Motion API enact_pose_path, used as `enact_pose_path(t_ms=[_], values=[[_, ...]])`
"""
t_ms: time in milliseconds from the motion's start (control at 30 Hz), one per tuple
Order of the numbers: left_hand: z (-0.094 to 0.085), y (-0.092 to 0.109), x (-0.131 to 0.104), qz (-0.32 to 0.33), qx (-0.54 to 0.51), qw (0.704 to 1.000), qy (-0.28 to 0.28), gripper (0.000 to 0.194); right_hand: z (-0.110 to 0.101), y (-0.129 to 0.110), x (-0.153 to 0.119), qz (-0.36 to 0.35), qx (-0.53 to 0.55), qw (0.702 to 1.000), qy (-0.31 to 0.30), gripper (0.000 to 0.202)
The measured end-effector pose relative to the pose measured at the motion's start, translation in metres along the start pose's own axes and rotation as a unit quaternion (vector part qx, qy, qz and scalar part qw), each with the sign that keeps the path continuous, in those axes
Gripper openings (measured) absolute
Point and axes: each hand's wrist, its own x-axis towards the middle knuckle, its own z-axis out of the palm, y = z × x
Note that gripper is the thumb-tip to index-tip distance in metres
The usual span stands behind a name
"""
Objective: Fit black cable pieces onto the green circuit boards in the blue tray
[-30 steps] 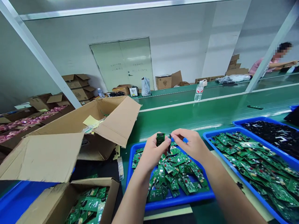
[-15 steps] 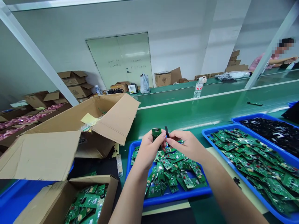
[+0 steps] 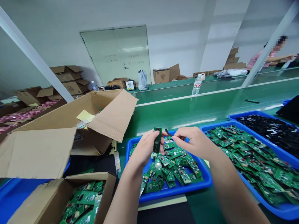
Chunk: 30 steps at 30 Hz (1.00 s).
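Observation:
My left hand (image 3: 146,143) is closed on a green circuit board (image 3: 157,140), held upright with the thumb across its upper part. Just to the right, my right hand (image 3: 190,139) pinches a thin black strip (image 3: 168,132) whose free end points toward the board; a small gap separates the two. Both hands are above a blue tray (image 3: 173,194) of loose green circuit boards (image 3: 164,171). The fingertips of my right hand are partly hidden behind its knuckles.
At right stand a blue tray (image 3: 275,207) heaped with circuit boards and another with black pieces (image 3: 268,129). Cardboard boxes (image 3: 109,119) crowd the left; a smaller box (image 3: 108,189) holds boards. A water bottle (image 3: 196,85) stands behind. A co-worker (image 3: 261,59) sits far right.
My right hand has moved right, away from the left, with the black strip. The board in my left hand has turned and shows more of its length. The view has shifted slightly.

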Motion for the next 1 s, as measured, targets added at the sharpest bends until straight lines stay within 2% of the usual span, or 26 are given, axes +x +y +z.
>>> enact_pose_path(t_ms=[167,333,433,500,633,733,833,1000], values=[[0.002,0.003,-0.002,-0.027,0.010,1.000,-0.001,0.028,0.000,-0.003,0.000,0.002,-0.028,1.000,-0.011,0.027],[0.005,0.005,-0.003,-0.021,0.066,0.998,-0.009,0.030,-0.002,-0.004,-0.003,-0.016,-0.049,0.999,-0.016,0.026],[0.001,0.007,-0.003,-0.004,0.095,0.995,0.035,0.029,-0.007,-0.007,-0.007,-0.046,-0.016,0.999,-0.020,0.025],[-0.003,0.008,-0.003,0.012,0.092,0.994,0.054,0.029,-0.011,-0.010,-0.010,-0.060,0.022,0.998,0.006,0.025],[-0.008,0.010,-0.007,0.048,0.057,0.997,0.005,0.030,-0.012,-0.016,-0.010,-0.071,0.040,0.995,0.059,0.025],[-0.005,0.011,-0.010,0.062,0.031,0.997,-0.028,0.032,-0.005,-0.018,-0.007,-0.084,0.011,0.995,0.057,0.026],[0.002,0.011,-0.010,0.047,0.015,0.998,-0.048,0.034,0.003,-0.019,-0.004,-0.083,-0.023,0.995,0.050,0.026],[0.006,0.006,-0.009,0.043,0.042,0.996,-0.060,0.033,0.007,-0.018,-0.003,-0.075,-0.069,0.993,0.053,0.028]])
